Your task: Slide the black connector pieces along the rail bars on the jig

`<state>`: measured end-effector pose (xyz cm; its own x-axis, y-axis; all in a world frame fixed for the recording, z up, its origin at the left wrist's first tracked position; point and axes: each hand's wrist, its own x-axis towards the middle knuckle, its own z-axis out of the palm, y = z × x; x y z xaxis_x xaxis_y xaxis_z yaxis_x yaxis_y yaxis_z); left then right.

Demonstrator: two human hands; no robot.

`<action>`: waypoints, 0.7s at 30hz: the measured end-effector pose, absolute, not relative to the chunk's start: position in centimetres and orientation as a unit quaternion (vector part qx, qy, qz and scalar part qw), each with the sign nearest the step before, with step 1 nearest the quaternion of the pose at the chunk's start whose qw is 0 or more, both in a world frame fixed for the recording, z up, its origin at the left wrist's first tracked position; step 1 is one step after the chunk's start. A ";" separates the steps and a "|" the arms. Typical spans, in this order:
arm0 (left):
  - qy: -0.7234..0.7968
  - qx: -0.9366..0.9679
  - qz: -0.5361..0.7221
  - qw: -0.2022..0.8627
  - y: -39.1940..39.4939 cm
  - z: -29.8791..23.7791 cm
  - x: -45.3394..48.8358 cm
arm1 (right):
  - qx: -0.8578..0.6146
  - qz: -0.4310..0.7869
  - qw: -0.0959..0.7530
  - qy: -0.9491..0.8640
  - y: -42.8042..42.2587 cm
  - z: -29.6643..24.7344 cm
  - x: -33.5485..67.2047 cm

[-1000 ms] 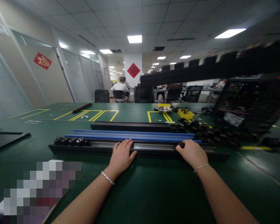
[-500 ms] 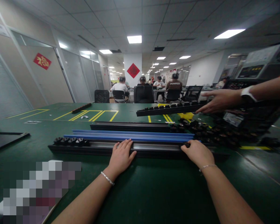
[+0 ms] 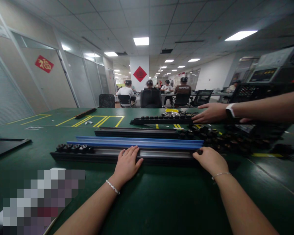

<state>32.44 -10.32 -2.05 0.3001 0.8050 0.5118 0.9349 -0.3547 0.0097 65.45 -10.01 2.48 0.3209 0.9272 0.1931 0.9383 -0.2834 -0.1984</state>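
A long black rail [image 3: 103, 156] lies across the green table [image 3: 147, 202] in front of me, with several small black clips [image 3: 74, 148] seated at its left end. My left hand [image 3: 127, 164] rests flat on the rail's middle, fingers stretched out. My right hand [image 3: 209, 160] is curled over the rail further right, its fingertips pinched on a small black clip [image 3: 199, 151]. Two blue strips [image 3: 137, 141] lie just behind the rail.
Another black rail [image 3: 137, 133] lies behind the blue strips. A co-worker's hand [image 3: 209, 113] from the right sets a clip-filled rail [image 3: 161, 120] on the table. A heap of loose black clips [image 3: 222, 137] lies at right. Yellow tape marks, a metal bowl and seated people are farther back.
The co-worker's rail came down from overhead to the table behind the rails. My right hand slid a little to the right along the near rail. My left hand stayed put.
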 end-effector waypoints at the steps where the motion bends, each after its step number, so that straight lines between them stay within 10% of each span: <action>1: -0.548 -0.793 -0.221 0.147 -10.3 -2.0 32.4 | -0.801 -0.021 0.140 -0.582 -10.0 2.5 65.5; 21: -0.548 -0.793 -0.222 0.145 -10.5 -1.9 32.4 | -0.809 -0.013 0.136 -0.571 -10.2 2.6 65.6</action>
